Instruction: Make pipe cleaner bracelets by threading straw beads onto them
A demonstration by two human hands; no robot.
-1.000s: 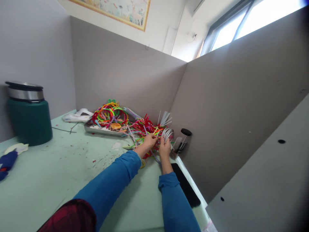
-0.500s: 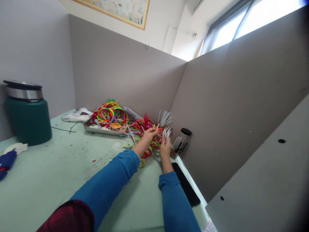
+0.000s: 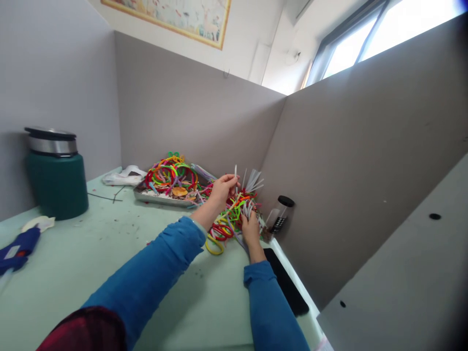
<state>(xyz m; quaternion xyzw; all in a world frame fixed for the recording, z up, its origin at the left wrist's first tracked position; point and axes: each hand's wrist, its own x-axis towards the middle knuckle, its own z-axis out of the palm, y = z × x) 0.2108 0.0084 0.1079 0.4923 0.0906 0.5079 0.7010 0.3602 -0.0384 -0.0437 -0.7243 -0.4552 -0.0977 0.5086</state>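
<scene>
Pale-green tabletop (image 3: 219,302), white strips (image 3: 247,208) partly hidden by right hand (image 3: 251,231)

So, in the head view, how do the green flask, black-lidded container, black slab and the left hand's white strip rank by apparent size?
1. Green flask, largest.
2. Black-lidded container and black slab: too alike to rank.
3. White strip in the left hand, smallest by what shows.

Toward two o'clock the left arm (image 3: 146,273) is stretched, left hand (image 3: 223,190) set in a pinch; toward eleven the right arm (image 3: 270,302) is extended, right hand (image 3: 250,230) curled.
</scene>
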